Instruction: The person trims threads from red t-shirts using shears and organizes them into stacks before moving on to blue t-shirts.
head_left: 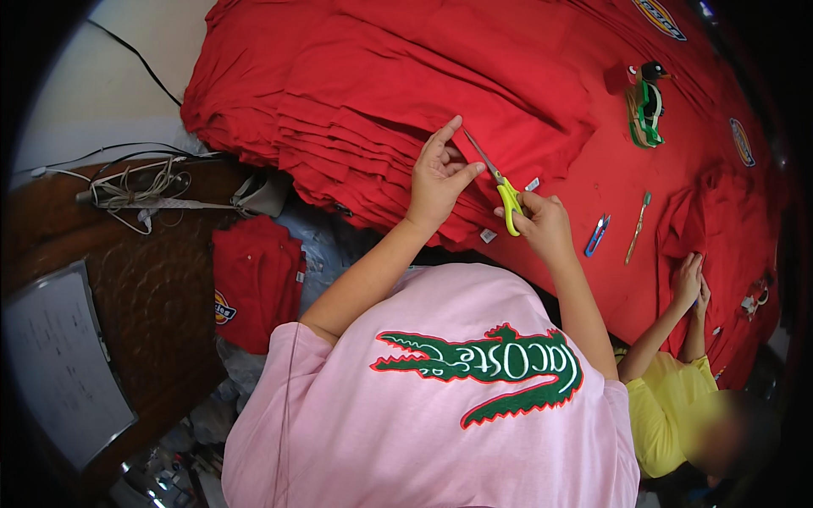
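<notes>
So I'm running this from afar, and right now it looks like I'm mid-trim on red garments, though I can't make out a loose thread at this size. The big layered stack of folded red fabric (326,140) sits on the left part of the red-covered counter (552,258), its ruffled layers facing the near edge, and I'm working at the stack's right end.

My right hand (544,227) has its grip closed around the scissors with bright yellow plastic handles (510,205). The blades point away and to the left, and they look together or close to it. My left hand (437,184) is spread, thumb and forefinger wide apart, with the scissor tip in the gap near the forefinger. Can't tell if those fingertips are actually pressing on cloth.

My guess is the next move calls for a firm pinch on the fabric edge, then the blades parted just enough for a snip. Main worry: that forefinger is awfully near the point.

Pose-wise, both forearms come up from the near edge and angle inward, so the hands nearly meet, left one a bit farther out. The small blue thread snips (598,236) and the thin brush with a green head (638,227) lie to the right of my right hand, well clear of the work.
</notes>
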Demonstrator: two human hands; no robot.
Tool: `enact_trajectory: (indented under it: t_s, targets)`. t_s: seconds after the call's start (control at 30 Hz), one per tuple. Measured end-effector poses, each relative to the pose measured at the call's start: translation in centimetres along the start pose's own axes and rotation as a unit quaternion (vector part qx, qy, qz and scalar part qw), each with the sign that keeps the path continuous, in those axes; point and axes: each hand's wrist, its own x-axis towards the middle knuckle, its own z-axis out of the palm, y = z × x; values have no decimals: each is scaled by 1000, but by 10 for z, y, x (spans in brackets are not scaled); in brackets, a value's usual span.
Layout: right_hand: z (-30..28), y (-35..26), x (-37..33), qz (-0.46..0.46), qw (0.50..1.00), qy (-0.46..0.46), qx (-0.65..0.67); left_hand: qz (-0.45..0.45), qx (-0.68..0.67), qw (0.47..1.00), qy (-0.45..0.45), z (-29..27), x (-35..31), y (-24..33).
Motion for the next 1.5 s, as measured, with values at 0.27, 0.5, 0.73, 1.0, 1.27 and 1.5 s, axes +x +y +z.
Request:
enact_trajectory:
  t_s: [0.27, 0.5, 0.73, 1.0, 1.27, 1.5]
  targets:
    - [2, -2, 10, -8, 1000, -21, -10, -3, -6, 1000, 30, -9, 9, 0]
    - [3, -14, 24, -44, 999, 2, -27, -15, -70, 997, 1, -13, 5, 4]
    - [11, 7, 24, 0, 999, -37, -7, 14, 63, 997, 52, -21, 12, -3]
    - [8, -14, 41, -5, 998, -53, -16, -5, -69, 997, 29, -29, 21, 4]
    - [10, -22, 52, 11, 997, -69, -17, -16, -82, 996, 7, -39, 22, 4]
    - [20, -10, 54, -33, 998, -53, -2, -2, -2, 997, 81, -57, 37, -10]
